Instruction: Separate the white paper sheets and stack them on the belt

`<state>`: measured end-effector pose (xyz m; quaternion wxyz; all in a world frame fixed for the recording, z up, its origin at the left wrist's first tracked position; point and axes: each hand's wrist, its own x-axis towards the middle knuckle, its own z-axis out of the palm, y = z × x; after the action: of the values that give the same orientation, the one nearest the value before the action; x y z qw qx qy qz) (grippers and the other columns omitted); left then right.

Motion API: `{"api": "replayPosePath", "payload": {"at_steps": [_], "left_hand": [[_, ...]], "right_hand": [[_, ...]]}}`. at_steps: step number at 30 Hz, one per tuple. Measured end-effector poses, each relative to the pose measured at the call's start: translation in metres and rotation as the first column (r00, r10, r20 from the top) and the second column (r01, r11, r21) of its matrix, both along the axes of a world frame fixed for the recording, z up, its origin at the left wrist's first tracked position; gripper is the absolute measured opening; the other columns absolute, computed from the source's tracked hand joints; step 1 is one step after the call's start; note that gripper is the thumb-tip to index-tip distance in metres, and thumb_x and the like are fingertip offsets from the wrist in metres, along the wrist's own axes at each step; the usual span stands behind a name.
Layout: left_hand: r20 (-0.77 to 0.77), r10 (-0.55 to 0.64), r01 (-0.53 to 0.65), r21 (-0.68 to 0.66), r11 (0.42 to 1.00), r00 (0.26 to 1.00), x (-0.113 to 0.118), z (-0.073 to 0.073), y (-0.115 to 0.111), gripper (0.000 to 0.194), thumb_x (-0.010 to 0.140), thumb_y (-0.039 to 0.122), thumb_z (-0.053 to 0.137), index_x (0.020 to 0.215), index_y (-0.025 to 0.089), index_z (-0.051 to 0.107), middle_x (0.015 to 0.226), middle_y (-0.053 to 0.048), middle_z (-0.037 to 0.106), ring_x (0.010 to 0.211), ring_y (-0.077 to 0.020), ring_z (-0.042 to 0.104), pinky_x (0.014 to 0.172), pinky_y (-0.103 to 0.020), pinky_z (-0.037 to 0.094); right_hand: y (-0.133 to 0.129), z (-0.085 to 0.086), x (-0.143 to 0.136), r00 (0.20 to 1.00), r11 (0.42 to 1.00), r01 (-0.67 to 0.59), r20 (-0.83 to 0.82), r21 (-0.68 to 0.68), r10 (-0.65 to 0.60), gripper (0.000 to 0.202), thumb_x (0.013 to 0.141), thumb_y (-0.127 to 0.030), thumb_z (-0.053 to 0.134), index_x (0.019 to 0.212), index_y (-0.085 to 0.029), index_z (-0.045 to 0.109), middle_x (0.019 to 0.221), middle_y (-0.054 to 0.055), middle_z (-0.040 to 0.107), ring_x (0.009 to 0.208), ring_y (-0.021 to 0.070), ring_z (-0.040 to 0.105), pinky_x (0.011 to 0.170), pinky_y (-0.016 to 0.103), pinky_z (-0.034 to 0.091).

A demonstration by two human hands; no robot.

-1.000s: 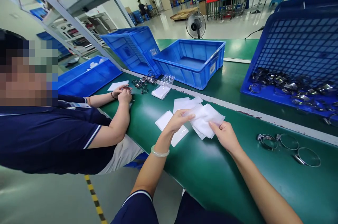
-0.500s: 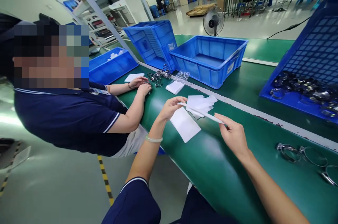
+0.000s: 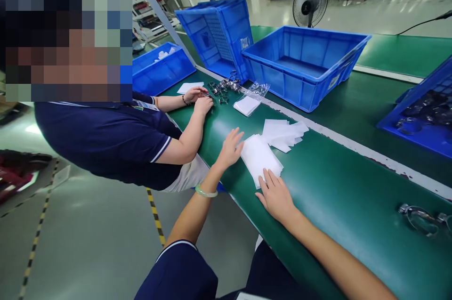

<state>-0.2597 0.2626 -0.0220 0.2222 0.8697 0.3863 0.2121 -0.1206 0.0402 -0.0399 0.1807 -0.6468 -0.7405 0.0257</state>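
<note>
A stack of white sheets, perhaps paper or thin bags, lies on the green table in front of me. My left hand is at the stack's left edge, fingers apart and holding nothing. At the near right corner, my right hand rests its outstretched fingertips on the top sheet. Just beyond the stack, more white sheets lie fanned out unevenly. Farther off sits a folded white bundle with clear plastic wrap at its far end.
A co-worker sits at my left, hands near a pile of metal clamps. A blue crate stands beyond the pale strip, beside a tilted crate. Metal rings lie at right, below another blue bin holding metal parts.
The white sheet held between both hands is now down on the stack, and both hands have let go. My right hand moved left and nearer to me. The view has shifted.
</note>
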Motion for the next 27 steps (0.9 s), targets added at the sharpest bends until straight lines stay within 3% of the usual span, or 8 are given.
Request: {"api": "replayPosePath", "payload": {"at_steps": [2, 4, 8, 13, 16, 20, 27], "left_hand": [[-0.189, -0.09, 0.107, 0.081, 0.991, 0.978, 0.016, -0.003, -0.021, 0.054, 0.095, 0.046, 0.035, 0.142, 0.019, 0.036, 0.155, -0.009, 0.022, 0.145, -0.0267, 0.012, 0.118, -0.051, 0.016], [-0.361, -0.146, 0.179, 0.062, 0.982, 0.921, 0.029, -0.006, -0.034, 0.062, 0.095, 0.054, 0.031, 0.147, 0.021, 0.025, 0.157, -0.008, 0.016, 0.145, -0.0293, 0.008, 0.117, -0.055, 0.016], [-0.495, -0.114, 0.144, 0.023, 0.989, 0.861, 0.032, -0.012, -0.04, 0.069, 0.094, 0.06, 0.026, 0.15, 0.022, 0.016, 0.158, -0.007, 0.008, 0.145, -0.032, 0.003, 0.116, -0.059, 0.012], [-0.448, -0.083, 0.084, -0.019, 0.996, 0.89, 0.022, -0.012, -0.037, 0.069, 0.092, 0.059, 0.034, 0.149, 0.022, 0.02, 0.157, -0.011, 0.011, 0.145, -0.0351, 0.006, 0.114, -0.062, 0.011], [-0.363, -0.025, 0.021, -0.014, 1.0, 0.932, 0.03, -0.009, -0.037, 0.07, 0.092, 0.058, 0.038, 0.148, 0.018, 0.023, 0.156, -0.015, 0.012, 0.144, -0.0373, 0.006, 0.113, -0.063, 0.011], [-0.19, 0.023, -0.002, 0.109, 0.994, 0.982, 0.065, 0.001, -0.037, 0.071, 0.089, 0.055, 0.045, 0.147, 0.017, 0.025, 0.155, -0.017, 0.016, 0.144, -0.037, 0.01, 0.112, -0.062, 0.015], [-0.163, -0.164, 0.195, 0.195, 0.961, 0.973, 0.128, 0.007, -0.038, 0.066, 0.086, 0.051, 0.051, 0.141, 0.018, 0.036, 0.151, -0.017, 0.029, 0.141, -0.0383, 0.02, 0.109, -0.062, 0.023]], "right_hand": [[-0.002, 0.0, 0.001, 1.0, 0.999, -0.008, 0.008, -0.033, 0.008, 0.051, 0.093, -0.039, 0.048, 0.132, -0.008, 0.05, 0.145, 0.021, 0.039, 0.133, 0.0343, 0.038, 0.097, 0.048, 0.044], [-0.004, 0.001, 0.005, 1.0, 0.998, -0.011, 0.015, -0.057, 0.012, 0.051, 0.094, -0.04, 0.045, 0.135, -0.01, 0.047, 0.147, 0.02, 0.036, 0.135, 0.033, 0.036, 0.099, 0.048, 0.042], [-0.015, 0.006, 0.017, 1.0, 0.996, -0.027, 0.011, -0.085, 0.028, 0.051, 0.095, -0.041, 0.042, 0.139, -0.014, 0.043, 0.15, 0.014, 0.033, 0.137, 0.0304, 0.032, 0.106, 0.048, 0.036], [-0.036, 0.008, 0.032, 0.997, 0.995, -0.064, -0.045, -0.082, 0.061, 0.046, 0.095, -0.035, 0.044, 0.134, -0.012, 0.048, 0.147, 0.015, 0.038, 0.136, 0.0316, 0.035, 0.106, 0.05, 0.038], [-0.043, 0.006, 0.042, 0.99, 0.997, -0.044, -0.138, -0.06, 0.035, 0.041, 0.095, -0.03, 0.043, 0.129, -0.011, 0.053, 0.143, 0.017, 0.044, 0.132, 0.031, 0.041, 0.103, 0.051, 0.041], [-0.048, 0.007, 0.048, 0.936, 0.996, 0.0, -0.349, -0.09, -0.032, 0.036, 0.094, -0.026, 0.042, 0.124, -0.012, 0.055, 0.137, 0.017, 0.051, 0.129, 0.0283, 0.045, 0.104, 0.05, 0.04], [-0.045, 0.008, 0.045, 0.915, 0.994, 0.093, -0.389, -0.052, -0.106, 0.028, 0.089, -0.03, 0.051, 0.115, -0.021, 0.06, 0.127, 0.004, 0.061, 0.121, 0.017, 0.051, 0.104, 0.033, 0.039]]}}
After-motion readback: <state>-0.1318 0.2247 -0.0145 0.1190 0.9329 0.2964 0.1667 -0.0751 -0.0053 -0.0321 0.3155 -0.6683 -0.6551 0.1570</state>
